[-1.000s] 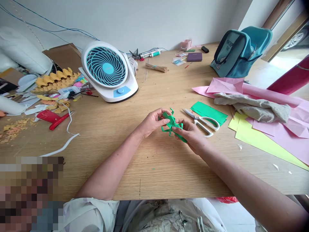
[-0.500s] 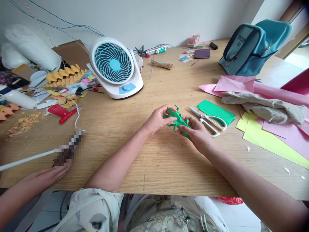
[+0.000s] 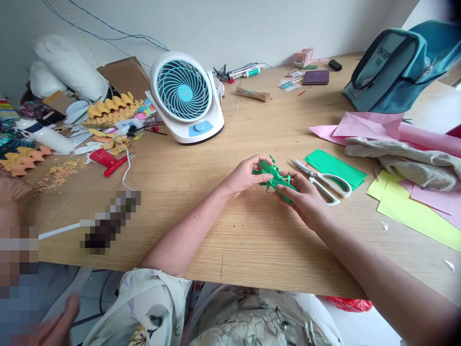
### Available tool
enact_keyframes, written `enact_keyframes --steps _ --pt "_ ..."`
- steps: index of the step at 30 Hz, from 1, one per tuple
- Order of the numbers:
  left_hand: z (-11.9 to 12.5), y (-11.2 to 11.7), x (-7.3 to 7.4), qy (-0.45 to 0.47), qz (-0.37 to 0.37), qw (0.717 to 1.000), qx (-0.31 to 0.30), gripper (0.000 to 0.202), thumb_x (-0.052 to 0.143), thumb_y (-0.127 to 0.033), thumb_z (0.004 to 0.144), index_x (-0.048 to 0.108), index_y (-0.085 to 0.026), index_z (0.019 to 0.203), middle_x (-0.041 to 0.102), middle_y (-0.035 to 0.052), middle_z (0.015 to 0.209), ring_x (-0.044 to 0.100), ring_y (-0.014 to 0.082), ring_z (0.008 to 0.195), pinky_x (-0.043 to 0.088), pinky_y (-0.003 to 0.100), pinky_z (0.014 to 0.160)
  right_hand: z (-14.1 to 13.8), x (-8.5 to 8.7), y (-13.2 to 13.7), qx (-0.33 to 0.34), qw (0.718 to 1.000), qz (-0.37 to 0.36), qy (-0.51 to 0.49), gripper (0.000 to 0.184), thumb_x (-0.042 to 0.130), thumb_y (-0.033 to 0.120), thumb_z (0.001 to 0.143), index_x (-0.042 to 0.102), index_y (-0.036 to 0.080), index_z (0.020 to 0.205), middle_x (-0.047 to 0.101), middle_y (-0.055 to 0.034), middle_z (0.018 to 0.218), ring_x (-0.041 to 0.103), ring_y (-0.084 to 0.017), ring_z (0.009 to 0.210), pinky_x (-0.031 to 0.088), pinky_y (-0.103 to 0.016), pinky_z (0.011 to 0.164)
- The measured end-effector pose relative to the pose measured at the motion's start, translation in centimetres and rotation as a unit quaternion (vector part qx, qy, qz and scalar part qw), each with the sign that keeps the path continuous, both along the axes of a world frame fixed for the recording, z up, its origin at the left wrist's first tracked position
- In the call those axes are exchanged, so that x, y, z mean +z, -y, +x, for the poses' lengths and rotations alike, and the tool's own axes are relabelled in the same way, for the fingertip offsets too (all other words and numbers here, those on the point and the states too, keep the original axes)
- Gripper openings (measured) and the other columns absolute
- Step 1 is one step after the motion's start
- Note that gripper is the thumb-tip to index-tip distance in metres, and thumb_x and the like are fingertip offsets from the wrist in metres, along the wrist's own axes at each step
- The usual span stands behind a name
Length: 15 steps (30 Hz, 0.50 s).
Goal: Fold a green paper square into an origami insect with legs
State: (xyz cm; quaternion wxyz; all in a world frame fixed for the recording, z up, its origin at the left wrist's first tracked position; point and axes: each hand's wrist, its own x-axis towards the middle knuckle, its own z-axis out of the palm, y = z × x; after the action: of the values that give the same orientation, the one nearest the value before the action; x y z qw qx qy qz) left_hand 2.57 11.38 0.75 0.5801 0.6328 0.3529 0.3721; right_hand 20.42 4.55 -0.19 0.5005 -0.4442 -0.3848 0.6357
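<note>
A folded green paper piece (image 3: 274, 178) with thin cut strips sticking out is held just above the wooden table (image 3: 252, 235). My left hand (image 3: 245, 176) pinches its left end with curled fingers. The right end is pinched by my right hand (image 3: 305, 199), whose fingers close over the lower part of the paper. White-handled scissors (image 3: 324, 181) lie just right of my right hand, partly on a flat green paper sheet (image 3: 334, 167).
A white and blue desk fan (image 3: 187, 98) stands behind. Paper scraps and a red tool (image 3: 108, 160) lie at the left. Pink (image 3: 363, 126) and yellow sheets (image 3: 414, 211), a grey cloth (image 3: 406, 158) and a teal bag (image 3: 396, 67) sit at right. Another person's hand (image 3: 57, 322) shows at lower left.
The view has swung left, so everything sits further right in frame. My hands keep hold of the green paper. The other person's hand has dropped from the table edge to below it.
</note>
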Motion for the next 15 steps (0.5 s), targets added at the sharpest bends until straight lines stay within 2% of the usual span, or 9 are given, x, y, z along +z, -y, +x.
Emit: enact_keyframes --steps 4,9,15 --pt "-0.7 -0.2 0.5 -0.014 -0.019 1.0 0.001 0.038 0.079 -0.023 0.07 0.061 -0.016 0.103 0.063 0.0037 0.093 0.058 0.0132 0.085 0.05 0.026 0.071 0.2 0.2 0.0 0.026 1.0 -0.011 0.009 0.052 0.086 0.042 0.066 0.062 0.024 0.109 0.067 0.0 0.086 0.061 -0.013 0.071 0.048 -0.028 0.064" --pt "-0.9 -0.2 0.5 -0.012 -0.038 0.999 0.001 0.052 0.08 -0.021 0.069 0.058 -0.017 0.116 0.064 0.0044 0.096 0.06 0.0138 0.084 0.051 0.026 0.071 -0.1 -0.2 0.0 0.013 1.0 0.007 -0.004 0.054 0.088 0.042 0.063 0.063 0.024 0.106 0.066 -0.0003 0.09 0.062 -0.014 0.079 0.052 -0.03 0.073" --pt "-0.3 -0.1 0.0 0.005 -0.059 0.998 0.013 0.053 0.082 -0.022 0.068 0.059 -0.015 0.115 0.069 0.0079 0.104 0.063 0.0167 0.095 0.051 0.029 0.081 -0.5 -1.0 -0.1 0.006 0.999 0.035 -0.005 0.052 0.087 0.042 0.063 0.063 0.025 0.106 0.065 -0.0001 0.091 0.062 -0.015 0.083 0.052 -0.031 0.077"
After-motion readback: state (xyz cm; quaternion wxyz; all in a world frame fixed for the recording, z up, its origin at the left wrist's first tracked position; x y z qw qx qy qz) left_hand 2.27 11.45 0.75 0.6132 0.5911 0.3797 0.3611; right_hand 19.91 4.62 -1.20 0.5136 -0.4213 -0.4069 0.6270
